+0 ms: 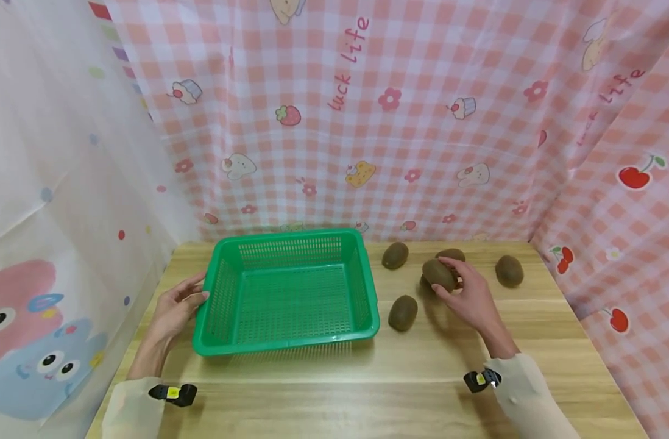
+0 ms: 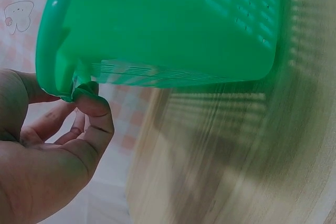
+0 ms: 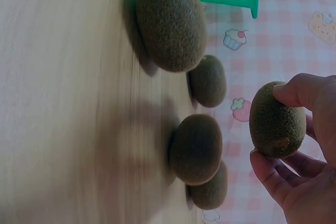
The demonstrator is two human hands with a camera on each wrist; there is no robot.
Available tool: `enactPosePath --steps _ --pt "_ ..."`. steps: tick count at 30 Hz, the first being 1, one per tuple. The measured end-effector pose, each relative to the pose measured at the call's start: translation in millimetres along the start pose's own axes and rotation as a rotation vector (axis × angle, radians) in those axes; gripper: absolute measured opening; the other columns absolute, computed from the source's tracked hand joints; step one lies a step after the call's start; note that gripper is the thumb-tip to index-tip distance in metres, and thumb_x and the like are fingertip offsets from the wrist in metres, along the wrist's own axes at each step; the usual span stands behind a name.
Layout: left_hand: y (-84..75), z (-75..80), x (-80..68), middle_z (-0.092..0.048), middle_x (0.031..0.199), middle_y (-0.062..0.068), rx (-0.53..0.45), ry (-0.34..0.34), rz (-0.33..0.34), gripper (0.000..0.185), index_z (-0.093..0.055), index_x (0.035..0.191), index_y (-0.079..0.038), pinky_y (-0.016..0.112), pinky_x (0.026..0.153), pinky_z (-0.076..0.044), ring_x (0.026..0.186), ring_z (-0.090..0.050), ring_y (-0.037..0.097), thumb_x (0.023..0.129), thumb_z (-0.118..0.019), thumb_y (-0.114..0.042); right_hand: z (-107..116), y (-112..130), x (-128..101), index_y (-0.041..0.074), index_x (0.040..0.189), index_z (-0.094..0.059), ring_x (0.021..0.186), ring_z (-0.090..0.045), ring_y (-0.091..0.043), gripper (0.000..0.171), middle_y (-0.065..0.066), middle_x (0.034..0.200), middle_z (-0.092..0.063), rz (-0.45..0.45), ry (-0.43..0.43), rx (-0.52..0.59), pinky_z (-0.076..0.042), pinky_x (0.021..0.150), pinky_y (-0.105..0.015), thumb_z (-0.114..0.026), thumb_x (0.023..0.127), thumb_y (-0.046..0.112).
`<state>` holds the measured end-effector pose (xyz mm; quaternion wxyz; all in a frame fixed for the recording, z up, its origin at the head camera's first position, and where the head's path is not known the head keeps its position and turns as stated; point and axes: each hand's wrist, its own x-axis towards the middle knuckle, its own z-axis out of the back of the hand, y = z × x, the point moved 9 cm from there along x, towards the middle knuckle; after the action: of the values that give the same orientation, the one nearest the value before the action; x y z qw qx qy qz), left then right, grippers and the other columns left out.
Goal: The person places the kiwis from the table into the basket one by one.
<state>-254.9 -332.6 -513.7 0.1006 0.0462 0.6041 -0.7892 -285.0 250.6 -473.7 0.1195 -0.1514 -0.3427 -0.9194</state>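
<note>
My left hand (image 1: 172, 310) pinches the left rim of a green plastic basket (image 1: 285, 349), thumb and fingers on either side of the edge in the left wrist view. Nothing lies inside the basket. To its right, my right hand (image 1: 471, 296) holds a brown kiwi (image 3: 277, 120) between thumb and fingertips, raised off the table. Below and behind it sit two more kiwis, one (image 3: 196, 149) largely hidden in the head view and another (image 1: 451, 254) partly covered. A kiwi (image 1: 403, 313) stands near the basket's front right corner, and another (image 1: 395, 255) near its back right corner.
A further kiwi (image 1: 510, 271) lies to the right of my right hand. The wooden table (image 1: 323, 408) ends at a pink checked cloth (image 1: 323, 146) behind and on the right. A white patterned cloth (image 1: 82, 183) hangs along the left side.
</note>
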Motion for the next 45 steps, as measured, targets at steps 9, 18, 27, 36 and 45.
enactPosePath --steps 9,18,27,36,45 --pt "-2.7 1.3 0.8 -0.061 0.111 -0.017 -0.014 0.003 -0.017 0.061 -0.039 0.159 -0.009 0.017 0.082 -0.058 0.094 -0.064 -0.003 0.103 -0.063 -0.017 -6 13 8 0.004 0.138 -0.06 0.105 -0.063 -0.034 0.054 -0.021 0.124 -0.063 0.019 0.013 0.001 -0.054 0.078 -0.039 -0.08 0.088 0.009" --pt "-0.1 1.4 0.3 -0.06 0.114 -0.017 -0.016 0.005 -0.018 0.061 -0.038 0.159 -0.009 0.014 0.084 -0.056 0.097 -0.062 -0.005 0.104 -0.063 -0.018 -12 23 12 0.007 0.139 -0.061 0.102 -0.064 -0.032 0.053 -0.018 0.124 -0.064 0.022 0.021 0.017 -0.055 0.078 -0.041 -0.079 0.089 0.01" --pt "-2.7 -2.1 1.2 -0.058 0.119 -0.015 -0.001 0.009 -0.02 0.06 -0.039 0.159 -0.01 0.011 0.087 -0.054 0.102 -0.06 -0.006 0.104 -0.061 -0.02 -17 36 18 0.008 0.139 -0.061 0.097 -0.061 -0.03 0.054 -0.018 0.123 -0.065 0.028 0.036 0.017 -0.051 0.079 -0.043 -0.079 0.088 0.012" --pt "-1.4 1.8 -1.0 -0.06 0.113 -0.017 -0.024 -0.003 -0.014 0.06 -0.039 0.158 -0.008 0.014 0.082 -0.056 0.096 -0.063 -0.005 0.104 -0.062 -0.016 -30 53 26 0.011 0.142 -0.059 0.109 -0.062 -0.033 0.055 -0.017 0.133 -0.062 0.008 0.096 0.074 -0.056 0.088 -0.051 -0.078 0.09 0.015" --pt "-0.8 -0.2 1.0 -0.058 0.112 -0.017 -0.038 -0.002 0.001 0.061 -0.039 0.159 -0.009 0.015 0.082 -0.057 0.095 -0.063 -0.006 0.103 -0.063 -0.016 -37 68 34 0.012 0.143 -0.059 0.114 -0.062 -0.032 0.058 -0.016 0.137 -0.062 0.031 0.118 0.109 -0.057 0.087 -0.047 -0.08 0.089 0.012"
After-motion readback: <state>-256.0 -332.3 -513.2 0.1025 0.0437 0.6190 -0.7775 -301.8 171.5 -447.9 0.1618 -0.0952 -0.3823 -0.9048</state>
